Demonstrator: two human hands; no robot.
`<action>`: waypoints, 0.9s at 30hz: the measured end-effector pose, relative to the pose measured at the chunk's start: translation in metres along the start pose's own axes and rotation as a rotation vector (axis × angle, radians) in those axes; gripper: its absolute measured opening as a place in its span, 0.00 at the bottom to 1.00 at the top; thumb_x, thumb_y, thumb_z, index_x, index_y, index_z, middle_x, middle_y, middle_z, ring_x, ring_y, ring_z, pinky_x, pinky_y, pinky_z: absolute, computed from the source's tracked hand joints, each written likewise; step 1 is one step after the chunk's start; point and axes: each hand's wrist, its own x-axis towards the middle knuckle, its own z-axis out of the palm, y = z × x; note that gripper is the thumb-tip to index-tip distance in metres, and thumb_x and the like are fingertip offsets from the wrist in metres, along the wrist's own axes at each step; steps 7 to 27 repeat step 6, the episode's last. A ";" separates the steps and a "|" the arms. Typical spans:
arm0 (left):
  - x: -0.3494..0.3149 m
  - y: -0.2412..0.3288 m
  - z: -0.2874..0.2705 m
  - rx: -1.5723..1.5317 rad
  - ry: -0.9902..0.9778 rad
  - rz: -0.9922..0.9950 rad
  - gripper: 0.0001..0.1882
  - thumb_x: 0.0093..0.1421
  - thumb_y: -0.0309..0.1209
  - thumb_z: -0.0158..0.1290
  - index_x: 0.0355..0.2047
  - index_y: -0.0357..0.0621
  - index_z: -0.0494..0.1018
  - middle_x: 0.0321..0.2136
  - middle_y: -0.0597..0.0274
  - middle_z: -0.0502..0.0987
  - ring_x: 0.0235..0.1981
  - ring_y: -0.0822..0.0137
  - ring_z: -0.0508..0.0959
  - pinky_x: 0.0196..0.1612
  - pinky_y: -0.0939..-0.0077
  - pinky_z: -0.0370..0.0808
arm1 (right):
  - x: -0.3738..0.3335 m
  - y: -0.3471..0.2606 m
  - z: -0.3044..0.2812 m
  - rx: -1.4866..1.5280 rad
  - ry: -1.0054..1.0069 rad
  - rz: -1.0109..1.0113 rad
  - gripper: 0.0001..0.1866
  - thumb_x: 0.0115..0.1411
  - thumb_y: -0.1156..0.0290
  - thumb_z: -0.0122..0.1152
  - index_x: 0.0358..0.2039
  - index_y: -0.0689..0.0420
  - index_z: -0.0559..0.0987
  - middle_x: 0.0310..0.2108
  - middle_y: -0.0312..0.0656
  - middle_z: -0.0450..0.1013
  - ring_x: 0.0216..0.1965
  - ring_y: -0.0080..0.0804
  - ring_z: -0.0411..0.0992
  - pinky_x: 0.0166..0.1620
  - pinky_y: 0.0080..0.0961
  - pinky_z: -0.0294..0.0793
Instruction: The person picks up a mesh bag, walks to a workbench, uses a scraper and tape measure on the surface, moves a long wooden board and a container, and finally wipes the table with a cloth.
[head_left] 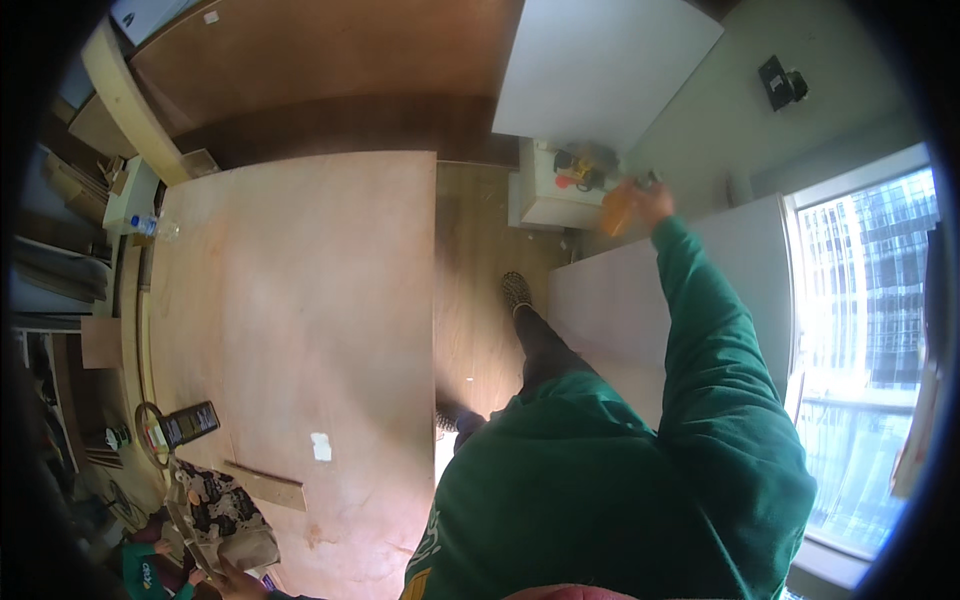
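Note:
My right arm, in a green sleeve, stretches toward the upper right. Smeared by motion, my right hand (655,200) is closed around an orange, bottle-like thing (617,211) whose exact kind is blurred. Just left of that hand, a yellow-and-black power tool (588,168) and a small red item lie on a white cabinet (560,205). My left hand does not show clearly. At the lower left edge is a dim hand (238,582); whose it is I cannot tell.
A large plywood sheet (300,260) spans the left, bearing a wood strip (268,487), a black box (190,424) and a patterned cloth (222,505). A plastic bottle (155,228) lies at its far left corner. A co-worker in green (140,572) is at lower left. A bright window (870,350) is at right.

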 end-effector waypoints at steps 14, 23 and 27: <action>-0.033 0.087 0.037 -0.126 -0.219 0.091 0.28 0.62 0.38 0.54 0.62 0.51 0.63 0.55 0.50 0.71 0.43 0.52 0.79 0.40 0.63 0.80 | 0.273 0.145 -0.079 0.284 -0.049 -0.018 0.25 0.55 0.74 0.65 0.48 0.68 0.64 0.41 0.47 0.76 0.41 0.36 0.76 0.47 0.29 0.77; -0.033 0.087 0.037 -0.126 -0.219 0.091 0.28 0.62 0.38 0.54 0.62 0.51 0.63 0.55 0.50 0.71 0.43 0.52 0.79 0.40 0.63 0.80 | 0.273 0.145 -0.079 0.284 -0.049 -0.018 0.25 0.55 0.74 0.65 0.48 0.68 0.64 0.41 0.47 0.76 0.41 0.36 0.76 0.47 0.29 0.77; -0.033 0.087 0.037 -0.126 -0.219 0.091 0.28 0.62 0.38 0.54 0.62 0.51 0.63 0.55 0.50 0.71 0.43 0.52 0.79 0.40 0.63 0.80 | 0.273 0.145 -0.079 0.284 -0.049 -0.018 0.25 0.55 0.74 0.65 0.48 0.68 0.64 0.41 0.47 0.76 0.41 0.36 0.76 0.47 0.29 0.77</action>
